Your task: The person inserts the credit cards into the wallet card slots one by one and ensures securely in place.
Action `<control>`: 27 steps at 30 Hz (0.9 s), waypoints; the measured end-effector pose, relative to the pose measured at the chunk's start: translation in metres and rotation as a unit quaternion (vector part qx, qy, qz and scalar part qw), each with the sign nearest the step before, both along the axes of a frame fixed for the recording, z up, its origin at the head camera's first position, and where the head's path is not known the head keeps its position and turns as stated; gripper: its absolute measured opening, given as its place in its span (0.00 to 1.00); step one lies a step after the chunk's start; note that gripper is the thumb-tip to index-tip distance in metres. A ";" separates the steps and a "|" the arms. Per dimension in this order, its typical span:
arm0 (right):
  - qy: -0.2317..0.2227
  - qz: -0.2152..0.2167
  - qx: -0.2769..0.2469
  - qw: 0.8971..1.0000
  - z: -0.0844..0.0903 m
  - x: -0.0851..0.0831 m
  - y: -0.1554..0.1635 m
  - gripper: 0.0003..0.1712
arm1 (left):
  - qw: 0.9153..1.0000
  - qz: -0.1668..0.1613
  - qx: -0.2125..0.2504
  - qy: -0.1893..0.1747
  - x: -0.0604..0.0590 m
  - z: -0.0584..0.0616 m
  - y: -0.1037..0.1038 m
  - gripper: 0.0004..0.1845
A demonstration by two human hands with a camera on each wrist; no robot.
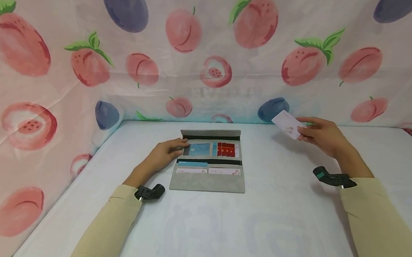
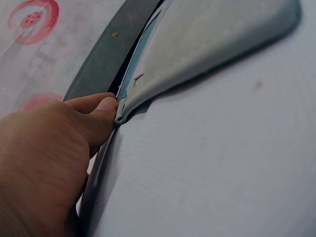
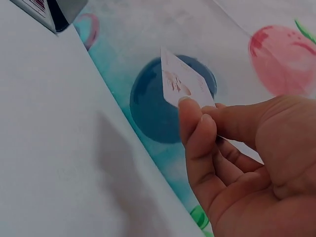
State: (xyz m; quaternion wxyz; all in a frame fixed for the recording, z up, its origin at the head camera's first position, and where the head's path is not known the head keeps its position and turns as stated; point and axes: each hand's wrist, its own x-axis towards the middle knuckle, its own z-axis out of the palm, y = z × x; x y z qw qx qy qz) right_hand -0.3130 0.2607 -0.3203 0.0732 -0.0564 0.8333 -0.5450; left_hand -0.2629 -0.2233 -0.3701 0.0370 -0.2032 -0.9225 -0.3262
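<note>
An unfolded grey wallet lies on the white table. My left hand pinches its left edge between thumb and fingers, as the left wrist view shows up close. Red cards sit in its upper right pocket, and a blue card shows behind the window at upper left. Two white cards marked VIP and another blue card stand in the lower pockets. Off to the right, my right hand holds a white card with a pinkish print between thumb and fingertips, raised above the tabletop.
A fruit-printed cloth hangs behind the table and along its left side. The white tabletop runs in front of the wallet and to its right. Each wrist wears a black camera mount.
</note>
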 end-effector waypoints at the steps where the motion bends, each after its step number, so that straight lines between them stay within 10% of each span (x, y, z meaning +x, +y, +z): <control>1: 0.001 0.005 0.000 1.000 0.001 0.000 -0.002 0.34 | 1.000 0.000 -0.001 0.000 0.000 0.000 0.000 0.18; 27: 0.023 0.126 -0.048 0.991 0.018 0.013 -0.068 0.30 | 1.000 -0.007 0.005 0.004 0.000 0.003 0.000 0.19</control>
